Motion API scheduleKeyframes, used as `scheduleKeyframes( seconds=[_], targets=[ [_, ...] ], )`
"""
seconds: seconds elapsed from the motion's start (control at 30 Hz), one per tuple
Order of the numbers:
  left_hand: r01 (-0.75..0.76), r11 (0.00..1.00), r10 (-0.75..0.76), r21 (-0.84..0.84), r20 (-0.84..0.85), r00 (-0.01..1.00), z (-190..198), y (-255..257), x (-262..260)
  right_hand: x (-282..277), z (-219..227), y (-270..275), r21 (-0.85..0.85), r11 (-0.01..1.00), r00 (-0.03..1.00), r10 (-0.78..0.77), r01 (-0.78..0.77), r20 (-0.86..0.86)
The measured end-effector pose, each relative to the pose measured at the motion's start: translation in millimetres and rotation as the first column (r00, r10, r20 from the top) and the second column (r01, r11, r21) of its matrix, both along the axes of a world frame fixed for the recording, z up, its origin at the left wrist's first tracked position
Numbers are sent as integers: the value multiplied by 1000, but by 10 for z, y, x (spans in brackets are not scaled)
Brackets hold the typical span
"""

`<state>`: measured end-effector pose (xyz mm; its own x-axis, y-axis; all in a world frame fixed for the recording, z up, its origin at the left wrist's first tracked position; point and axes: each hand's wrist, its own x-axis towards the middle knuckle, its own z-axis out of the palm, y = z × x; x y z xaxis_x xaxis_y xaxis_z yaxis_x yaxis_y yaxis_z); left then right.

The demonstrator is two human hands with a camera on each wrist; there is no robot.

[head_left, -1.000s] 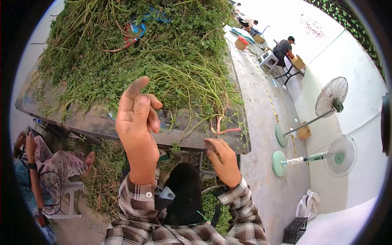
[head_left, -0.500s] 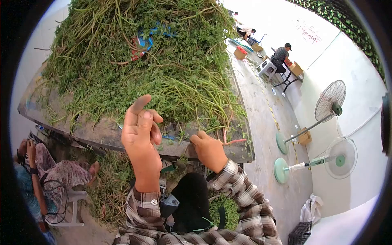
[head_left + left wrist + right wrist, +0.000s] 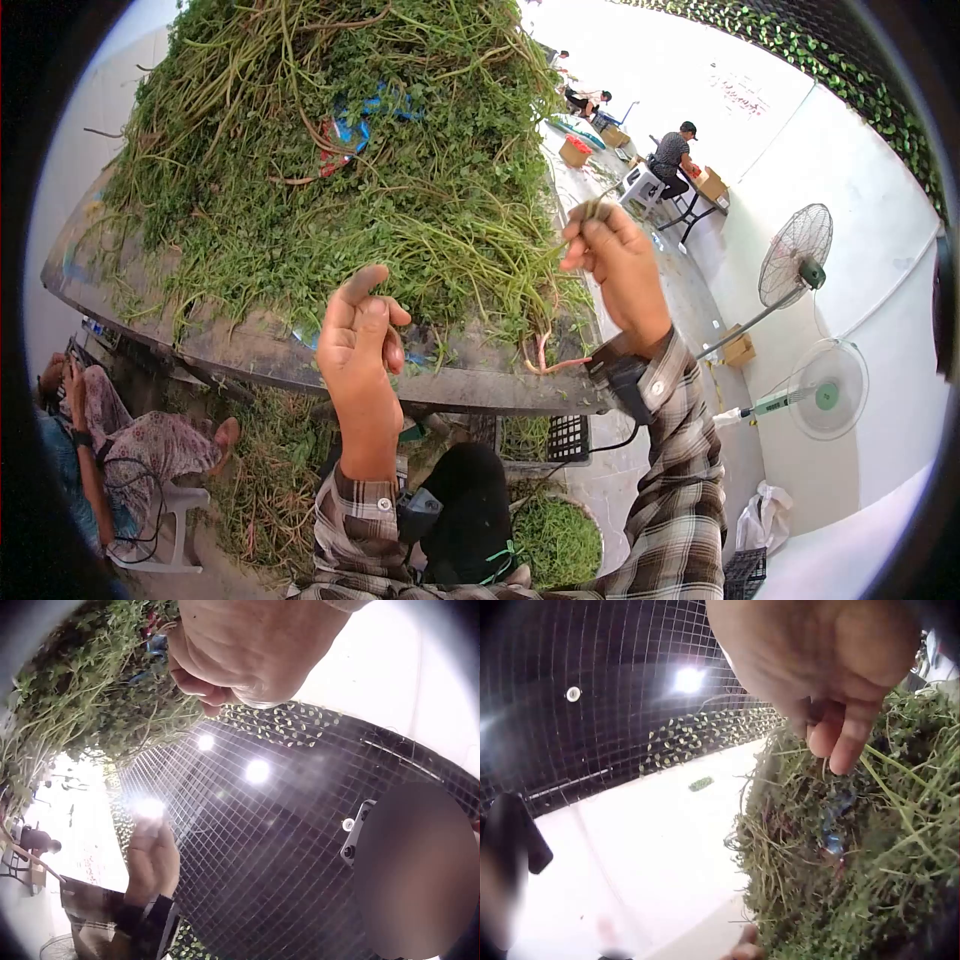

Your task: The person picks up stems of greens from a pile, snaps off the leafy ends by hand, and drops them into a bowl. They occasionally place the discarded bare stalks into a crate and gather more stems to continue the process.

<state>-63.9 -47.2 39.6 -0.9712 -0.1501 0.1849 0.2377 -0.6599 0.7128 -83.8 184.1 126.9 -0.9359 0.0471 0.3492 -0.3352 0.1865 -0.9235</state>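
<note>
A heap of leafy green stems (image 3: 350, 215) covers much of the dark table. My left hand (image 3: 362, 365) is raised at the table's front edge, fingers loosely bent, index finger stretched upward, holding nothing. To the right, above the table's right edge, my right hand (image 3: 625, 270) pinches a thin green stem (image 3: 597, 207) between thumb and fingers. In the left wrist view the left hand (image 3: 251, 652) hangs beside the heap. The right hand (image 3: 825, 667) shows curled fingers over greens in the right wrist view. A pinkish stem (image 3: 562, 367) lies at the front right corner.
A red and blue wrapper (image 3: 345, 140) lies in the heap. Below the table are a black crate (image 3: 568, 438) and a round container of greens (image 3: 555, 545). A seated person (image 3: 150, 430) is at left; fans (image 3: 795, 255) stand at right.
My right hand has gone from the table's front edge up and right, and now pinches a stem. The left hand has shifted slightly right and down in view, its pose unchanged.
</note>
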Motion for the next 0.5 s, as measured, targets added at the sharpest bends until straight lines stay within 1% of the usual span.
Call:
scheduleKeyframes(
  seconds=[0.03, 0.07, 0.1, 0.17, 0.23, 0.3, 0.33, 0.37, 0.4, 0.43, 0.47, 0.5],
  targets=[
    [14, 1000, -14, -7, 14, 1000, -5, 7, -5, -23, 88, 28, -75, 997, 999, 8, -11, -36],
    [14, 1000, -14, -5, 9, 1000, -5, 13, -3, -32, 164, 41, -90, 996, 996, -2, -6, -89],
    [29, 1000, -28, -11, 18, 999, -5, 19, 2, -6, 217, 33, -89, 996, 996, -2, -6, -92],
    [40, 999, -40, -17, 27, 999, -10, 32, 0, 43, 306, -6, -135, 991, 986, -5, -18, -166],
    [107, 992, -106, -68, 23, 994, -26, 41, -6, 92, 306, -105, -124, 992, 986, -12, -9, -167],
    [126, 988, -124, -92, 27, 992, -4, 64, 21, 151, 245, -248, -95, 995, 996, 10, -19, -93],
    [152, 976, -150, -153, 24, 988, -3, 78, 28, 161, 197, -308, -70, 997, 998, 19, -23, -55],
    [178, 961, -177, -214, 23, 984, 0, 94, 37, 172, 156, -359, -71, 997, 998, 22, -26, -53],
    [167, 945, -174, -283, 1, 985, 4, 110, 43, 183, 116, -406, -70, 996, 998, 61, -61, -3],
    [165, 945, -171, -284, 4, 985, -18, 126, 39, 194, 82, -451, -71, 993, 994, 99, -95, 47],
    [128, 896, -171, -425, -64, 983, -54, 147, 25, 209, 67, -503, -68, 990, 988, 128, -122, 86],
    [79, 829, -181, -554, -131, 975, -70, 165, 20, 227, 59, -548, -70, 990, 988, 131, -125, 87]
  ],
)
